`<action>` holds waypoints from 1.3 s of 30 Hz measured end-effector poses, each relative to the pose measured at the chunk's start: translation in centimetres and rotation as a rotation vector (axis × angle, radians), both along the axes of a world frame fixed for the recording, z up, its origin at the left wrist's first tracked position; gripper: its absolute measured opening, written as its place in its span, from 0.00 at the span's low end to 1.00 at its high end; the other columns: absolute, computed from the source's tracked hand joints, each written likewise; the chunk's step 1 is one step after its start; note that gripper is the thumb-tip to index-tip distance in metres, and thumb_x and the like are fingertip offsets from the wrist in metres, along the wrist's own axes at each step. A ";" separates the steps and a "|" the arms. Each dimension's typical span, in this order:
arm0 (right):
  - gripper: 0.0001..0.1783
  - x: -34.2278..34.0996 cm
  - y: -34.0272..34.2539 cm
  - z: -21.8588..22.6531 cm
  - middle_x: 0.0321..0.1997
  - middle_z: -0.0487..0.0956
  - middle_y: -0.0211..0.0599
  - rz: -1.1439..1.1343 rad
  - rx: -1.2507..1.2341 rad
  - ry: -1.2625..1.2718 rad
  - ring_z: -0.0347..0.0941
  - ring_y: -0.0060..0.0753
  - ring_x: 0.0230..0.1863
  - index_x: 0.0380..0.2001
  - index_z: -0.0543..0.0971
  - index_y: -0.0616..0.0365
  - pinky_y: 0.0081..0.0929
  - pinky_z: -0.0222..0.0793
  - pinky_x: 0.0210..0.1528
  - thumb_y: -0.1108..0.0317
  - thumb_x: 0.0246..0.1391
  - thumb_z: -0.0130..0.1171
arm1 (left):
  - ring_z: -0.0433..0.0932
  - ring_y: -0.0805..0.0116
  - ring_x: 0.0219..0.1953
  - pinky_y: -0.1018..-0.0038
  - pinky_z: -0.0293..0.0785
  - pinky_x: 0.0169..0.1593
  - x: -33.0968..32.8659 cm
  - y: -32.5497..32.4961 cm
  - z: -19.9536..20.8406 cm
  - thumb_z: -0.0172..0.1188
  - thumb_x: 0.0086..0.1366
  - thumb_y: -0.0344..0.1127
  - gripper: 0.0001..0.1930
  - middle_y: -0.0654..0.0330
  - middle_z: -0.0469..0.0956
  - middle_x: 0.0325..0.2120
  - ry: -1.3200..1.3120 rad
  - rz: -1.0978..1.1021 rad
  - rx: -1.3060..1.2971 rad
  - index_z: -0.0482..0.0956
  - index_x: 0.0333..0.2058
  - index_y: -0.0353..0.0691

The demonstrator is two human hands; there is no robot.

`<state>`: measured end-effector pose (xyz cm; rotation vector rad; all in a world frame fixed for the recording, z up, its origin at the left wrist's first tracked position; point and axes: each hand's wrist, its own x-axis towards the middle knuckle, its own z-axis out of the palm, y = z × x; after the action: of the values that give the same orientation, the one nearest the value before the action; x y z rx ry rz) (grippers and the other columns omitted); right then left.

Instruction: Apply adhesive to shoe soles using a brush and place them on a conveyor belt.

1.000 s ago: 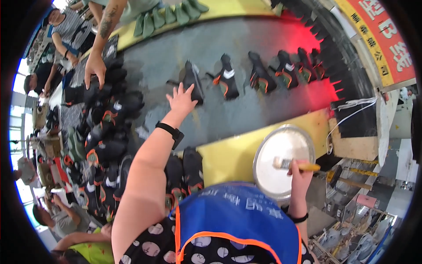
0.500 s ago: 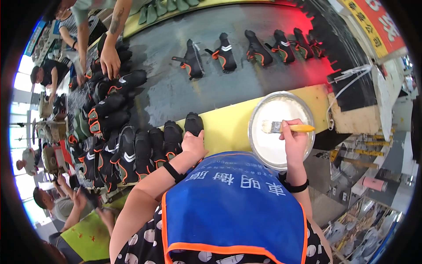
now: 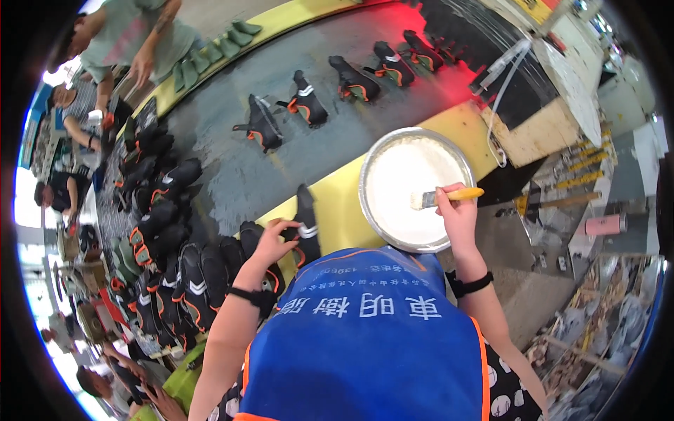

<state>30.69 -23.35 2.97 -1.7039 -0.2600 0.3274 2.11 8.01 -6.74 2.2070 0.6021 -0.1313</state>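
Observation:
A black shoe upper [image 3: 305, 223] with orange edging and a white stripe lies at the edge of the yellow board [image 3: 338, 198]. My left hand [image 3: 270, 243] has it by its left side, forefinger and thumb curved against it. In my right hand [image 3: 456, 212] is a flat brush [image 3: 468, 194] with a yellow handle, its pale bristles over the white paste. That paste fills a round metal basin [image 3: 365, 203], which stands on the board just left of my right hand.
Many black shoe uppers [image 3: 198, 281] crowd the left side. Several more stand in a row on the grey conveyor belt [image 3: 210, 151], running into red light. Green shoe lasts [image 3: 228, 45] line the far board. Across the belt, a co-worker's hand [image 3: 142, 64] hangs near them.
The shoe upper by my left hand has turned from sole-end up to showing its striped side, and my fingers have shifted to its left edge. The view has swung; the brush stays over the basin.

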 end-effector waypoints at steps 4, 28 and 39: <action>0.07 0.7 -1.2 -3.0 0.25 0.77 0.29 -0.035 -0.133 -0.116 0.72 0.15 0.25 0.32 0.76 0.62 0.16 0.68 0.28 0.71 0.57 0.65 | 0.73 0.39 0.56 0.57 0.71 0.59 -1.6 -2.5 0.4 0.68 0.53 0.51 0.44 0.34 0.68 0.55 0.327 0.470 0.170 0.59 0.66 0.49; 0.09 -0.2 -0.7 -2.4 0.32 0.82 0.37 -0.087 -0.186 -0.316 0.79 0.26 0.31 0.34 0.80 0.61 0.22 0.75 0.33 0.68 0.54 0.68 | 0.77 0.65 0.51 0.71 0.75 0.53 4.0 -3.4 8.0 0.57 0.60 0.31 0.33 0.55 0.73 0.52 -0.089 0.442 -1.269 0.60 0.65 0.40; 0.08 2.7 -2.8 -1.6 0.32 0.81 0.40 -0.024 -0.553 -0.340 0.79 0.42 0.33 0.31 0.81 0.59 0.32 0.73 0.38 0.68 0.51 0.69 | 0.77 0.67 0.53 0.74 0.75 0.55 11.3 -6.7 14.9 0.57 0.59 0.31 0.35 0.52 0.73 0.54 0.183 0.111 -1.235 0.58 0.65 0.35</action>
<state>33.34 -26.14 1.33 -2.3088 -0.4246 0.0883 13.45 1.27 8.15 0.9686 0.5200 -0.4982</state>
